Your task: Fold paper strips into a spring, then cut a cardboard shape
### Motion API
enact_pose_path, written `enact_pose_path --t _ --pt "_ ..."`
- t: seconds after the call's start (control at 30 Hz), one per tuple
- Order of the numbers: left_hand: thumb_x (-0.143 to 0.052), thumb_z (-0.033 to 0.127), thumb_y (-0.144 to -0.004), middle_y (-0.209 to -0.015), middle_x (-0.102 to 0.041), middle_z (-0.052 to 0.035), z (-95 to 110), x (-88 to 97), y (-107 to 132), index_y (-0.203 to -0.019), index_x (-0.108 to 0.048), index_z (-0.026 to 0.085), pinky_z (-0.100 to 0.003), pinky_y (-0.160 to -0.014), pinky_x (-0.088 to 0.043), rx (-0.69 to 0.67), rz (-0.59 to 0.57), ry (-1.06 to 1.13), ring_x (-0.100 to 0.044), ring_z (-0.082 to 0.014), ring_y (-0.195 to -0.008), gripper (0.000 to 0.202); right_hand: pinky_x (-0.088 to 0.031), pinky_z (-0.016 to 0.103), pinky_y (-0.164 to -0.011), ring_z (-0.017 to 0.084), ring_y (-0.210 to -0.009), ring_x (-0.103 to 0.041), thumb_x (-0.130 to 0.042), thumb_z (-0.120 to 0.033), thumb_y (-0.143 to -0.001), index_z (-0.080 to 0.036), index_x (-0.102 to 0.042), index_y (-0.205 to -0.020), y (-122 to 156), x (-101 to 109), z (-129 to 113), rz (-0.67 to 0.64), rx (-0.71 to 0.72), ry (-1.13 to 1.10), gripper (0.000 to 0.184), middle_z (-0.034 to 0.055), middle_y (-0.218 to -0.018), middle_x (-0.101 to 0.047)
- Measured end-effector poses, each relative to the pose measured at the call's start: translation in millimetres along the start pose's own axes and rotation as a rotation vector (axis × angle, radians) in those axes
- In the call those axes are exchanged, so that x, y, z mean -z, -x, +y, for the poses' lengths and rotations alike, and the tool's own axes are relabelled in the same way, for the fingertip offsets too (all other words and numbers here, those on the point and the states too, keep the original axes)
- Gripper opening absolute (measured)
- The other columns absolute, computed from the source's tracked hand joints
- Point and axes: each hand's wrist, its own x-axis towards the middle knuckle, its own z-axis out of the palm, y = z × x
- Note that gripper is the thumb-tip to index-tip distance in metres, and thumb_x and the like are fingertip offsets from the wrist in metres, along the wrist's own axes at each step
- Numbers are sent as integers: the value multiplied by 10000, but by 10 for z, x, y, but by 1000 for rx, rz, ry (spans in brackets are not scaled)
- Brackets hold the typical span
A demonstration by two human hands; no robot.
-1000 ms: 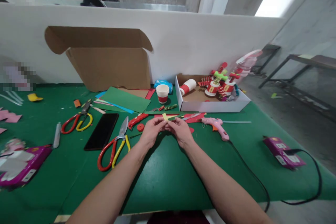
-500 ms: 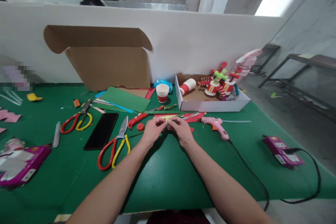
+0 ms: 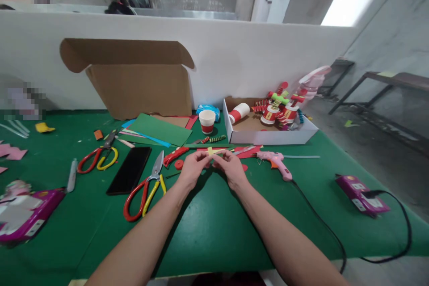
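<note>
My left hand (image 3: 193, 168) and my right hand (image 3: 232, 169) meet at the middle of the table, both closed in a pinch. Between their fingertips is a small yellow paper strip (image 3: 210, 150), one end of which sticks up above the fingers. My fingers hide the rest of it. Just beyond the hands lie red paper (image 3: 248, 152) and a long green strip (image 3: 221, 145). Left of my left hand are a red-handled utility knife (image 3: 174, 156), a small red paper disc (image 3: 178, 164) and large scissors (image 3: 154, 183). A pink glue gun (image 3: 276, 161) rests right of my right hand.
A white box (image 3: 273, 137) with decorated paper cups stands at the back right. Another paper cup (image 3: 207, 121) is beside it. Further left are green paper sheets (image 3: 161, 129), a black phone (image 3: 130, 170) and more scissors (image 3: 100, 154). The glue gun's cable (image 3: 318, 216) crosses the right side.
The yellow strip has turned between my fingertips, and its upright end now shows more. Both hands stay in nearly the same place. The whole view has shifted slightly.
</note>
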Motion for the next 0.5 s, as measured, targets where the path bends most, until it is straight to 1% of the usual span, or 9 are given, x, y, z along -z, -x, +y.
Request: enact_pose_path --t 0.1,0.3,0.4,0.5 --pt "-818 423 -539 -641 -618 -13 -4 -4 4 -704 -671 130 -215 -532 -380 25 -10 54 -499 -80 -541 367 -485 237 -570 94 -527 -553 -848 -377 -504 -171 -630 -661 -8 30 8 -17 31 38 338 -40 -574 -614" --pt "-834 375 -526 -670 -633 -24 56 -18 20 -742 -670 120 -227 -564 -411 92 -70 194 -536 -89 -570 372 -508 236 -595 93 -523 -578 -830 -447 -544 -162 -642 -655 -67 83 -17 -111 -10 -43 359 -21 -564 -626" --pt "-850 355 -501 -682 -642 -23 89 -25 26 -737 -669 119 -229 -583 -425 106 -67 217 -548 -89 -580 379 -516 239 -586 95 -514 -584 -814 -460 -590 -161 -626 -646 -88 83 -38 -119 -62 -92 358 -2 -574 -639" --pt "-857 359 -484 -645 -620 -4 98 -24 22 -705 -657 126 -217 -552 -401 92 -53 201 -522 -76 -548 378 -522 254 -559 109 -503 -589 -760 -511 -659 -168 -602 -636 -89 68 -71 -78 -93 -131 379 13 -574 -644"
